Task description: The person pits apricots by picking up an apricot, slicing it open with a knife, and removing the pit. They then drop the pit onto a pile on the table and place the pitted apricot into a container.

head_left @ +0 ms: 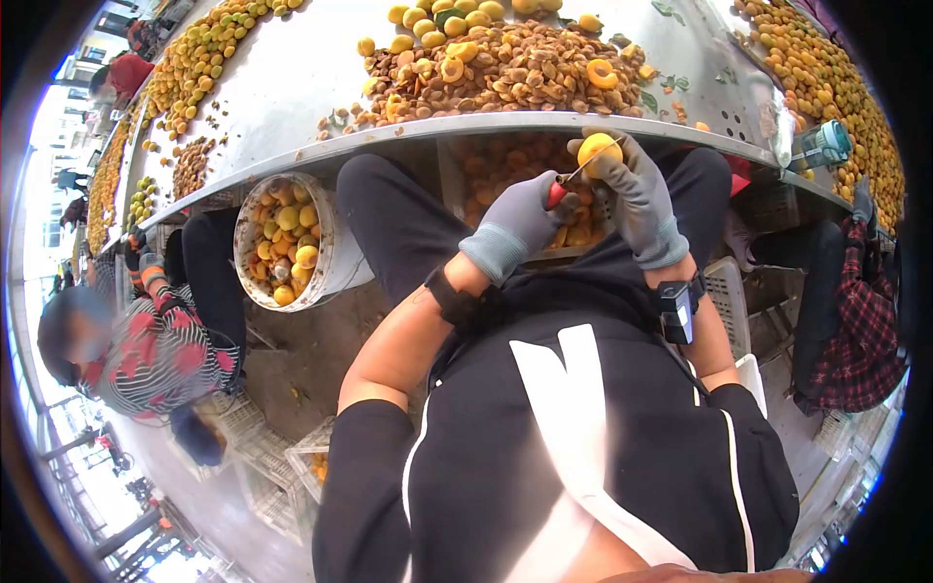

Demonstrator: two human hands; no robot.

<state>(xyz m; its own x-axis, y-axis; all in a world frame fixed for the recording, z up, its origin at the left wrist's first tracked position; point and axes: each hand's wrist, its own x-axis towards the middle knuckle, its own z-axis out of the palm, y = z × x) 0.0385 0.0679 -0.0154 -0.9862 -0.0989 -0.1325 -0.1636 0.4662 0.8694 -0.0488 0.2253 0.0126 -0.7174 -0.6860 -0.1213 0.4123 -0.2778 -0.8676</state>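
Observation:
My left hand point(517, 222), in a grey glove, is closed round the red handle of a small knife point(557, 192). The knife's thin blade reaches right to a yellow apricot point(599, 150). Gripping that apricot is my gloved right hand point(637, 189), with its fingers behind and beside the fruit. Both hands are close together over my lap, just in front of the table edge. Below them, between my knees, a crate holds orange apricot halves point(486, 175), partly hidden by my hands. On the table ahead lies a heap of brown apricot stones point(505, 73) with whole apricots behind it.
A white bucket point(335, 238) of apricots stands beside my left knee. The metal table edge point(418, 129) curves across in front. A blue-green bottle point(824, 144) lies at the right, near more apricots point(826, 68). One person point(146, 340) sits at left, another point(855, 321) at right.

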